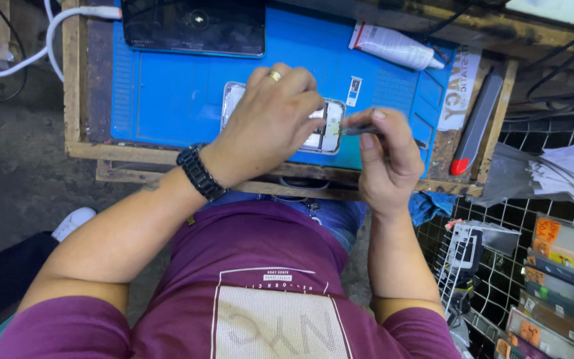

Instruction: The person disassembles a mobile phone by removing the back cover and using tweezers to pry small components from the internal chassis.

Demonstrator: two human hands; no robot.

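Observation:
An opened phone (331,133) with its back off lies on a blue work mat (167,93). My left hand (270,123), with a ring and a black wristband, rests over the phone and pins it down. My right hand (383,156) pinches a thin dark tool (357,130) whose tip points at the phone's right edge. Most of the phone is hidden under my left hand.
A dark phone (194,26) lies face up at the mat's far edge. A white glue tube (393,46) sits at the back right, a grey tool with a red tip (476,126) at the right. A wire rack with packets (553,279) stands to the right.

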